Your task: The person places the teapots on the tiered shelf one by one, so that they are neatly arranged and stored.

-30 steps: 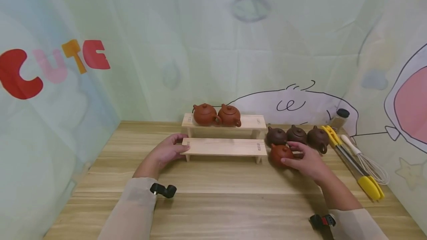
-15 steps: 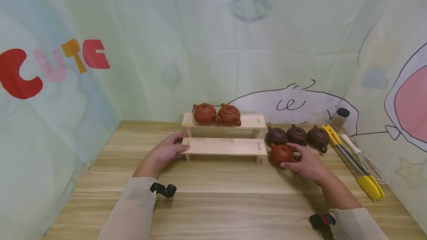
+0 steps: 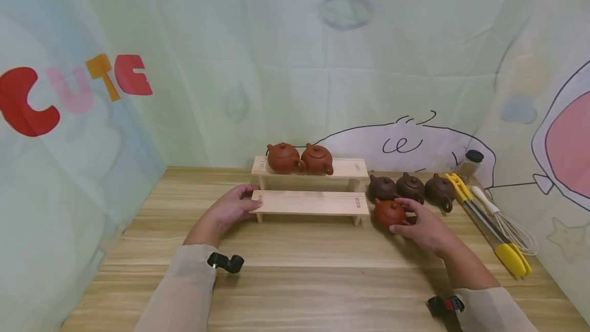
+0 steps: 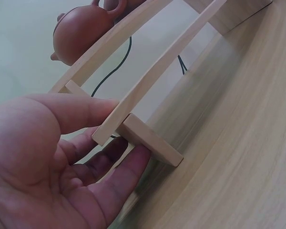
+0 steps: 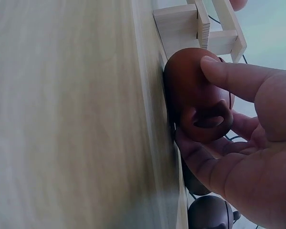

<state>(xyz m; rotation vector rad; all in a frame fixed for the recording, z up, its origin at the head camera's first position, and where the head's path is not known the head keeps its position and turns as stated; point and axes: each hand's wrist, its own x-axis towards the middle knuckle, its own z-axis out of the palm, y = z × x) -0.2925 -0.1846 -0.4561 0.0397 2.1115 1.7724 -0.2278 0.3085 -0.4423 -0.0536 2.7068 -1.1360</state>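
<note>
Yellow-ended tongs [image 3: 485, 223] and a whisk [image 3: 496, 212] are laid side by side on the tabletop [image 3: 313, 296]; a black-lidded jar [image 3: 468, 167] is set behind them. The backdrop [image 3: 286, 86] is printed with letters [image 3: 98, 68].

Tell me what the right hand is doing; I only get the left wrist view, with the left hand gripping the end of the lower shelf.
Observer: The right hand holds a reddish teapot, to the right of the lower shelf.
Operator: Copy. Anything just behind that teapot?
Observer: Yes, dark teapots, part of a row of three.
Operator: What comes after that row, further right?
Observer: A pair of yellow-and-grey tongs, lying on the table.
</note>
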